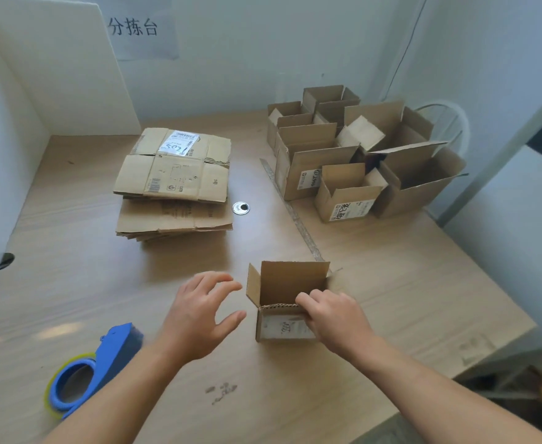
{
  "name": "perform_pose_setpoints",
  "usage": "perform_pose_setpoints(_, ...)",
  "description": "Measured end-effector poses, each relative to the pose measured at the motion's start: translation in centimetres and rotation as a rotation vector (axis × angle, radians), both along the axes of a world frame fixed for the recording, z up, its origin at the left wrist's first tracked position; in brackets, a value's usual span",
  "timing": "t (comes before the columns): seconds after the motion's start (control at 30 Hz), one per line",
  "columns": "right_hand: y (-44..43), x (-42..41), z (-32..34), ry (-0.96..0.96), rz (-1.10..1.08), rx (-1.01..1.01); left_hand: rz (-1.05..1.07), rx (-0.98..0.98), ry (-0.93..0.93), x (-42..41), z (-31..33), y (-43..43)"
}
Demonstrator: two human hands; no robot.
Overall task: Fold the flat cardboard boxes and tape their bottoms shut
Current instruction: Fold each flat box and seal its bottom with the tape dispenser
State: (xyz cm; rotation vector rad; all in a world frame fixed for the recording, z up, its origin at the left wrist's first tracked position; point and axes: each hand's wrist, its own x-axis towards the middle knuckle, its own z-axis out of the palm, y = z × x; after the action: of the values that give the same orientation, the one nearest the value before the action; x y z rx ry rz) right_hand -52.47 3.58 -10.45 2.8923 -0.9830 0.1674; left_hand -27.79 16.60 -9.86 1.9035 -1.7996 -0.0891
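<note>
A blue tape dispenser (pixel 103 363) with one roll in it lies at the near left edge of the surface (pixel 71 283), partly hidden by the left forearm. Just beyond, the left hand (pixel 199 312) hovers released, its fingers spread and slightly bent, close to the left of one small cardboard box (pixel 282 328) but not touching it. The right hand (pixel 333 318) grasps that box, with its fingers curled over the top edge of the near wall. The box stands upright near the middle of the near edge, its top flaps raised. A worn label is on its front, and its inside is mostly out of sight.

One stack of flat cardboard boxes (pixel 173 184) sits towards the far left, the top one bearing a white shipping label. At the far right corner stands a cluster of folded boxes (pixel 359 155), perhaps seven, overlapping too much for a sure count. Their tops are open and nothing can be made out inside them. A round metal cap (pixel 240 208) lies between stack and cluster. A few small scraps (pixel 221 390) lie between the forearms.
</note>
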Motion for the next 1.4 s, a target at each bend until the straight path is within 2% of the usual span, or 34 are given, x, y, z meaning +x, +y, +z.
perform_pose_setpoints(0.23,-9.6,-10.2,0.8,-0.026,-0.110,-0.100,-0.060,0.102,-0.111,-6.6,1.3,-10.7)
perform_pose_setpoints(0.5,-24.9,-21.9,0.2,-0.011,-0.116,-0.121,-0.133,0.260,-0.262,-17.6,2.5,-25.9)
perform_pose_setpoints(0.83,-39.3,-27.1,-1.9,0.015,-0.022,-0.144,-0.098,0.377,-0.245,-25.3,2.1,-35.6)
perform_pose_setpoints(1.13,-43.3,-27.7,-2.6,0.008,-0.124,-0.117,-0.049,0.408,-0.223,-26.7,2.0,-38.4)
perform_pose_setpoints(1.3,-42.5,-27.1,-2.0,0.031,-0.312,-0.011,-0.039,0.418,-0.222,-27.1,2.0,-38.6)
perform_pose_setpoints(1.4,-41.2,-27.3,-1.3,-0.042,-0.223,-0.019,-0.033,0.443,-0.212,-27.2,1.7,-38.4)
